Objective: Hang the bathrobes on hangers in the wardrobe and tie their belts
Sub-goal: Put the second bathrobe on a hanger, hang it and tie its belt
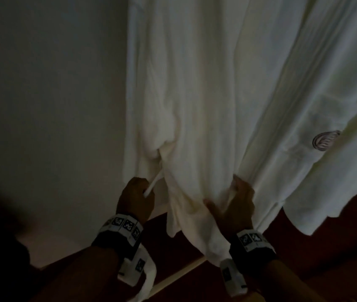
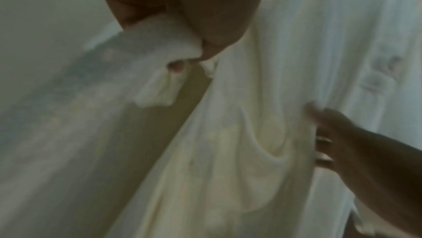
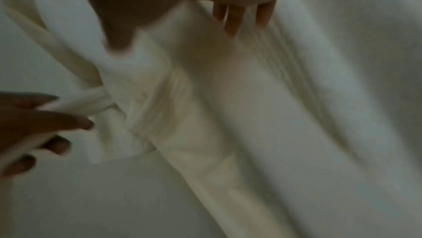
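Two white bathrobes hang side by side in the dim wardrobe. The left bathrobe [image 1: 184, 94] is bunched at the waist. The right bathrobe [image 1: 304, 105] carries a round logo [image 1: 325, 140]. My left hand [image 1: 136, 195] grips a strand of the white belt [image 1: 154, 184] that comes out of the left robe's waist; in the left wrist view the belt [image 2: 160, 32] sits in my fist [image 2: 182, 13]. My right hand [image 1: 234, 201] holds a fold of the left robe's front between thumb and fingers [image 3: 233, 22]. The belt [image 3: 91, 101] shows taut in the right wrist view.
A pale wardrobe wall [image 1: 53, 94] stands close on the left. Below the robes' hems lies a dark reddish wooden floor [image 1: 195, 243] with a pale front edge [image 1: 184, 277]. The light is low and both wrist views are blurred.
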A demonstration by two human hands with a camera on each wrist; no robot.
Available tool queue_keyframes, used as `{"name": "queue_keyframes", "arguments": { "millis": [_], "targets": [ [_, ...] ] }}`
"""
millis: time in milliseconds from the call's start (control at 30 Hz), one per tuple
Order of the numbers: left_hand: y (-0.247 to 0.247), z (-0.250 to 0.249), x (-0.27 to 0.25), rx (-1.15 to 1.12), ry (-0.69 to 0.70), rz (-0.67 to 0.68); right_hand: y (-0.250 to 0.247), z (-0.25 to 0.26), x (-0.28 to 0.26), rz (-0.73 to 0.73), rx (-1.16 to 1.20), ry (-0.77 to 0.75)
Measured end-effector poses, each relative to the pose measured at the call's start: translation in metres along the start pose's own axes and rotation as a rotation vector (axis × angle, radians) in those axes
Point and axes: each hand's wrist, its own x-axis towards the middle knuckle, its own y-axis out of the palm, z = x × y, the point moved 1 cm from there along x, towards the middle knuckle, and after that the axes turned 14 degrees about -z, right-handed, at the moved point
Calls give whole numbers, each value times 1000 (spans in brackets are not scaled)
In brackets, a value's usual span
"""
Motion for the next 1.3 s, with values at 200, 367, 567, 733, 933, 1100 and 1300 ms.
{"name": "queue_keyframes", "arguments": {
  "millis": [200, 367, 567, 733, 933, 1100, 1300],
  "targets": [
    [-9, 22, 7, 13, -338, 112, -36, -37, 29, -408, -74, 235],
    [-16, 19, 5, 154, -211, 6, -52, -55, 56, -183, 170, 354],
    [-8, -36, -7, -68, -211, -66, -55, -10, 56, 140, -62, 58],
    [10, -75, -43, -354, -39, 156, -46, 38, 40, 158, 70, -241],
    [51, -95, -46, -157, 78, 323, -59, 83, 51, 476, 254, -276],
    [43, -95, -23, -267, -98, 336, -75, 34, 86, 303, 190, 71],
    [39, -90, -27, -308, -95, 420, -39, -38, 66, 505, -241, 264]
  ]
}}
